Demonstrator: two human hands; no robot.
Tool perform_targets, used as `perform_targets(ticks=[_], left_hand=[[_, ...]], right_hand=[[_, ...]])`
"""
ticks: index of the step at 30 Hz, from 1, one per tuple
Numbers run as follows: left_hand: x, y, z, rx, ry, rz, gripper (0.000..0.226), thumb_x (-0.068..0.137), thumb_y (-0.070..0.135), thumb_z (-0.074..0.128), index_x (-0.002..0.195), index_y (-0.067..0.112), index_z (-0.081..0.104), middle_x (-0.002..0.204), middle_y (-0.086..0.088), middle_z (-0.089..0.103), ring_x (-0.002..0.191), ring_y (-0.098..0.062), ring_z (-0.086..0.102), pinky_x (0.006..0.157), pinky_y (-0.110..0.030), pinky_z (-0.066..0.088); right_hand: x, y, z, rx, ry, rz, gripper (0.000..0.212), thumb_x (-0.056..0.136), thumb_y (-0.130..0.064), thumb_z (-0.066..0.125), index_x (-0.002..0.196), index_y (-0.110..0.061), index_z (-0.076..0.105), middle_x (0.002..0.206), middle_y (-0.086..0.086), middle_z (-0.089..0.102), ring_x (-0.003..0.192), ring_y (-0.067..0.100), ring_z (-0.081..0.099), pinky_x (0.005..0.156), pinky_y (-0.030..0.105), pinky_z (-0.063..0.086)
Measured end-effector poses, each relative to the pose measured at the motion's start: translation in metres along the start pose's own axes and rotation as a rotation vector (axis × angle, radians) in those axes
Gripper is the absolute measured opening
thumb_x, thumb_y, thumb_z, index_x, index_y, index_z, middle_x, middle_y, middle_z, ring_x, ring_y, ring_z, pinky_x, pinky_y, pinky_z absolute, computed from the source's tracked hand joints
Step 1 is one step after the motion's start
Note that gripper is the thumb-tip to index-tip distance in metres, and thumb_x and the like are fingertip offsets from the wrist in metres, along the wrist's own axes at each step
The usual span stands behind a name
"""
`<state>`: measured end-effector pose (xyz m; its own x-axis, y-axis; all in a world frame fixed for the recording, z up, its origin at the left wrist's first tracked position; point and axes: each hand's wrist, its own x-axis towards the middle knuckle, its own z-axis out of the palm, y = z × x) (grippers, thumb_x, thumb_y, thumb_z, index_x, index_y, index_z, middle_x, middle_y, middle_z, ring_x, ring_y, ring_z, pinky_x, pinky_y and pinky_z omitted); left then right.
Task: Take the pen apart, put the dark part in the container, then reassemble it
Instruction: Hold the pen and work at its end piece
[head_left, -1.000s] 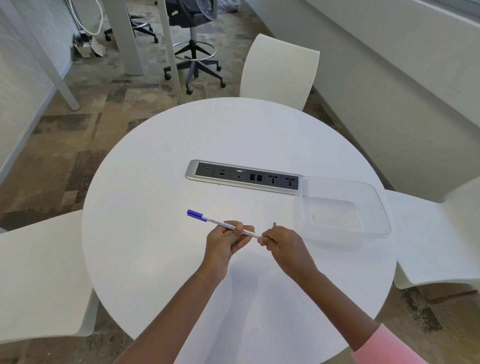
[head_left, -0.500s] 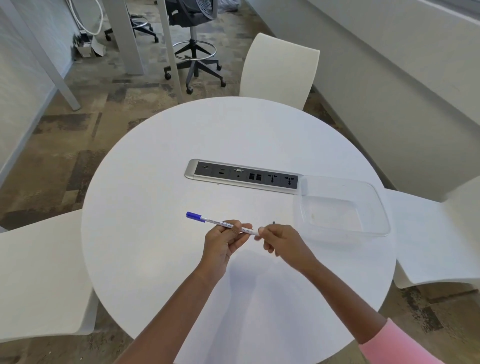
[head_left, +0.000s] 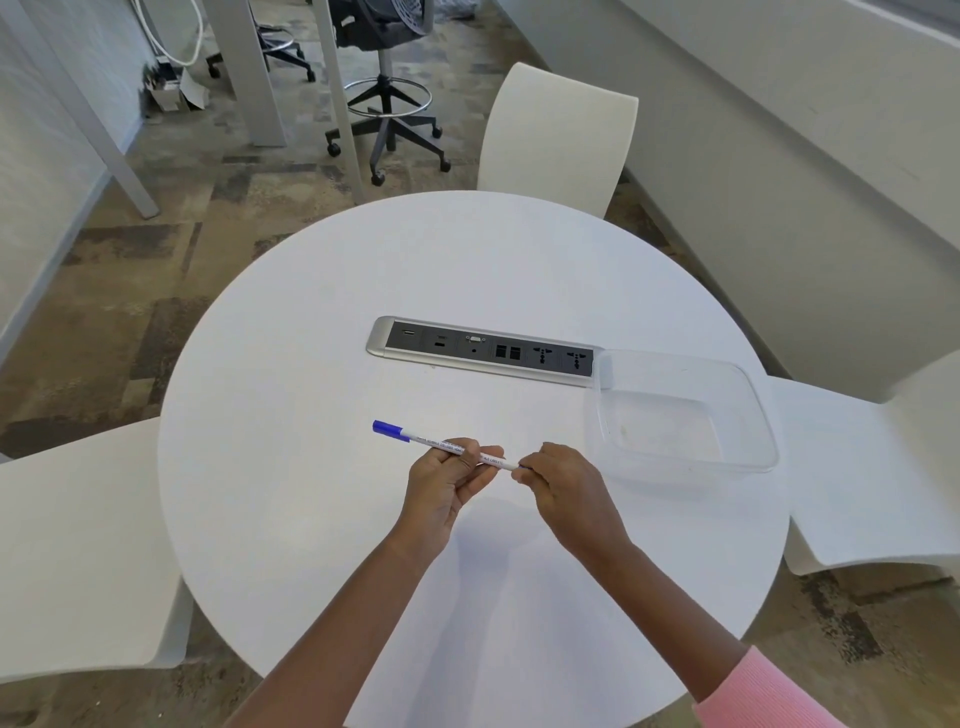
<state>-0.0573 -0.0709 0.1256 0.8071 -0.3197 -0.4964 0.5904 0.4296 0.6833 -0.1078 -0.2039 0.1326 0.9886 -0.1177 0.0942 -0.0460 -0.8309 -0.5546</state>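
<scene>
Over the near middle of a round white table (head_left: 311, 519), two bare hands hold a pen (head_left: 447, 447) clear of the tabletop. The left hand (head_left: 447, 483) is curled around the middle of the white barrel, thumb and fingers pinching it. The right hand (head_left: 566, 488) is closed at the barrel's right end, fingertips gripping there; what it grips is hidden inside the fingers. A blue cap (head_left: 387, 429) sticks out to the far left, so the pen slants from far left to near right.

A clear plastic container (head_left: 748, 395) sits to the right, its right rim close to the table's right edge. Its near left corner is just beyond the right hand. Its far left corner overlaps the right end of a socket strip (head_left: 483, 353) set into the middle of the table.

The tabletop to the left of the hands, and the near part under the forearms, is bare. A pink sleeve (head_left: 763, 696) shows at the near right corner. White chairs stand close to the table at the left (head_left: 78, 545), the far side (head_left: 561, 135) and the right (head_left: 872, 467). A black office chair (head_left: 384, 62) stands farther off on the carpet.
</scene>
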Motion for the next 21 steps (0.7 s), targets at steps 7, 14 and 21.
perform_targets(ticks=[7,14,21], left_hand=[[0.0,0.001,-0.002,0.079,-0.038,0.013,0.012,0.09,0.002,0.051,0.079,0.004,0.054,0.068,-0.007,0.073,0.066,-0.014,0.071,0.06,-0.018,0.056],[0.002,0.002,-0.003,0.103,-0.029,0.036,0.011,0.089,0.002,0.052,0.079,0.003,0.056,0.07,-0.007,0.074,0.068,-0.014,0.071,0.061,-0.018,0.056],[0.004,0.008,-0.005,0.02,0.043,0.038,0.01,0.089,0.0,0.052,0.081,0.002,0.058,0.075,-0.013,0.072,0.069,-0.019,0.072,0.061,-0.02,0.057]], right_hand=[[0.011,-0.004,-0.018,0.735,-0.358,0.584,0.035,0.091,-0.013,0.05,0.056,-0.011,0.057,0.047,-0.002,0.043,0.042,0.008,0.037,0.049,0.019,0.032],[0.01,0.0,-0.016,1.129,-0.498,0.836,0.037,0.095,-0.026,0.042,0.067,-0.009,0.059,0.048,-0.003,0.052,0.042,0.008,0.047,0.042,0.015,0.039],[-0.005,0.002,0.001,0.167,-0.048,0.092,0.011,0.087,-0.02,0.058,0.097,-0.016,0.057,0.073,-0.004,0.053,0.071,0.005,0.049,0.067,0.019,0.04]])
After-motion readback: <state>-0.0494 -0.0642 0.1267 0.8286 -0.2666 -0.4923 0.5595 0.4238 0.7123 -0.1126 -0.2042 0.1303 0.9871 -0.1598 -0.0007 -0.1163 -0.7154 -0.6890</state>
